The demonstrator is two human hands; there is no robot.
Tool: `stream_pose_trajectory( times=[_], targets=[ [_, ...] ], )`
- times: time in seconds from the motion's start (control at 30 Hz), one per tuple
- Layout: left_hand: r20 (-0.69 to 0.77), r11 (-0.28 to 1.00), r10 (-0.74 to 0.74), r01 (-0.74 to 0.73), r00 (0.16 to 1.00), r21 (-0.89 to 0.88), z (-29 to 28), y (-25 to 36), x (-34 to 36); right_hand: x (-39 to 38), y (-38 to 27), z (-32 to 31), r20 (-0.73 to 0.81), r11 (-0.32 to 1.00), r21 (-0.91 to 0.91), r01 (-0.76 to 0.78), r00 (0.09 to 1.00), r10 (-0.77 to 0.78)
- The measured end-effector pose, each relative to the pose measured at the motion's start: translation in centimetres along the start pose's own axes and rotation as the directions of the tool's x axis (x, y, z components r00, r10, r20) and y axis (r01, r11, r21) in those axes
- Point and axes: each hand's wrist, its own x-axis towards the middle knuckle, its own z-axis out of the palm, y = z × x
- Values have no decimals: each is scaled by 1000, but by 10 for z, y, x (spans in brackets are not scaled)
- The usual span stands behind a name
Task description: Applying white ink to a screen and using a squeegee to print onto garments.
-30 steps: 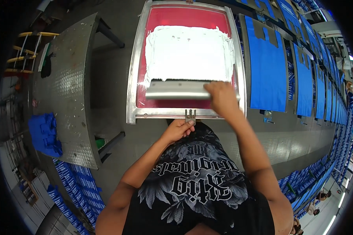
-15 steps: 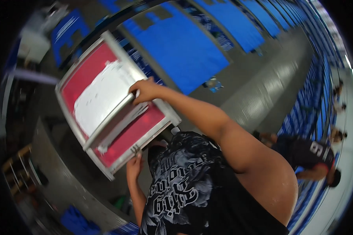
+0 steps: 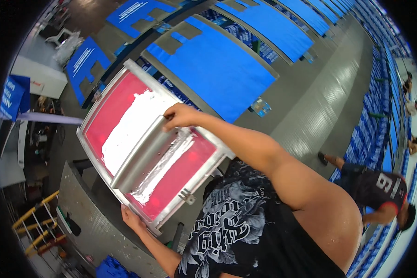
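Metal-framed red mesh screen [image 3: 125,97], white-inked, gripped with flat squeegee [image 3: 141,155] by both hands.

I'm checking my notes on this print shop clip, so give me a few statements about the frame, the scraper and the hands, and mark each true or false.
1. The right hand grips the top end of the metal scraper. True.
2. The left hand rests flat on the blue sheet. False: it holds the lower edge of the printing frame.
3. The mesh inside the frame is green. False: it is red, with white ink spread over it.
4. The scraper lies on the frame's mesh. True.
5. Another person in a dark shirt is on the floor at the right. True.
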Motion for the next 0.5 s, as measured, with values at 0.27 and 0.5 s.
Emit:
stream_pose_trajectory(
  times=[0.27,0.5],
  targets=[
    [36,981,162,-157,986,-112,146,-8,-45,-66,17,-163,-167,1000,4,22,986,-21],
    [-19,991,132,-133,991,-32,342,39,-116,-62,84,-330,-153,996,74,-45,987,56]
  ],
)
